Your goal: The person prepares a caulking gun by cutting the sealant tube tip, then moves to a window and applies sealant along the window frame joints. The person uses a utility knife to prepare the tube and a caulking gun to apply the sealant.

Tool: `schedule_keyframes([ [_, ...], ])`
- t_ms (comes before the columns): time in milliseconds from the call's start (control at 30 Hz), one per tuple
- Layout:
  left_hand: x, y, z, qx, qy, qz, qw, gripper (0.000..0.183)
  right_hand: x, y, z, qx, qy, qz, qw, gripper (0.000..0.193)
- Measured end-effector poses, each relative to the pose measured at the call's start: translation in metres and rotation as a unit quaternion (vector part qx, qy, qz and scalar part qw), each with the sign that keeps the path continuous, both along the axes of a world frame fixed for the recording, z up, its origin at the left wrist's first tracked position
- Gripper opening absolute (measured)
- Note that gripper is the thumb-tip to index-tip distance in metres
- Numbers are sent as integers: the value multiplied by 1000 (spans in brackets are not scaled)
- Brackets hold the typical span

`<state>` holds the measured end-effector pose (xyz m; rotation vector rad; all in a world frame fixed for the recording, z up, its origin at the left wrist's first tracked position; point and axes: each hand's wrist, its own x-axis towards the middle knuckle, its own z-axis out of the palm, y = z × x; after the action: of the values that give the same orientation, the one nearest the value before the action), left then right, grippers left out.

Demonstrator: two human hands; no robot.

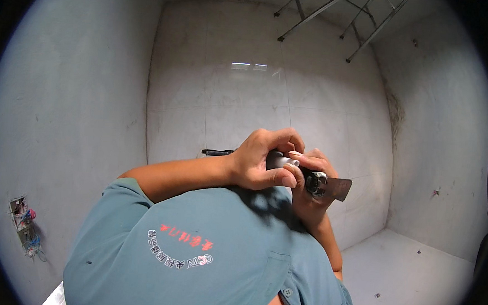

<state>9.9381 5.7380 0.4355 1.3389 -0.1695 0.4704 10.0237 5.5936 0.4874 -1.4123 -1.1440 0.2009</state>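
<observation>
In front of my chest, both hands meet. My left hand [254, 161] is closed around a white plastic nozzle-like tube [283, 162] with a narrow hollow tip that points right. The thumb and fingertips of my right hand [310, 204] pinch close at that tip. Also within my right hand's grip is a dark-handled tool with a flat, rectangular, brownish metal blade [338, 188], like a small scraper; its handle is mostly hidden by the fingers. Past my left wrist a black rod-like piece [217, 152] sticks out to the left; whether it joins the tube cannot be told.
A metal ladder [319, 10] stands at the far right on the large-tiled floor [242, 96]. Grey walls rise on both sides. In the left wall is an open socket box with loose wires [27, 223]. Small debris [378, 295] lies at the lower right, and dark objects edge the far right.
</observation>
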Motion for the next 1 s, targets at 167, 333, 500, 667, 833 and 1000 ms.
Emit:
schedule_keyframes([
  [167, -5, 13, -11, -23, -26, -21, 999, 82, -3, 13, -7, -6, -23, 11, 1000, 19],
  [333, -4, 30, -19, -69, -44, -23, 996, 75, -6, 39, -11, 1, -13, 2, 1000, 18],
  [500, -11, 62, -27, -48, -58, -4, 997, 80, -8, 72, -13, -16, -6, 44, 999, 16],
  [667, -17, 94, -29, -61, -11, -20, 998, 83, -3, 100, -20, -16, 32, 48, 998, 17],
  [833, 13, 115, -37, -42, 36, 12, 998, 81, 30, 120, -41, -35, 122, 47, 991, 16],
  [1000, 70, 149, -51, -7, 105, 32, 994, 65, 95, 157, -60, -17, 154, 63, 986, 19],
])
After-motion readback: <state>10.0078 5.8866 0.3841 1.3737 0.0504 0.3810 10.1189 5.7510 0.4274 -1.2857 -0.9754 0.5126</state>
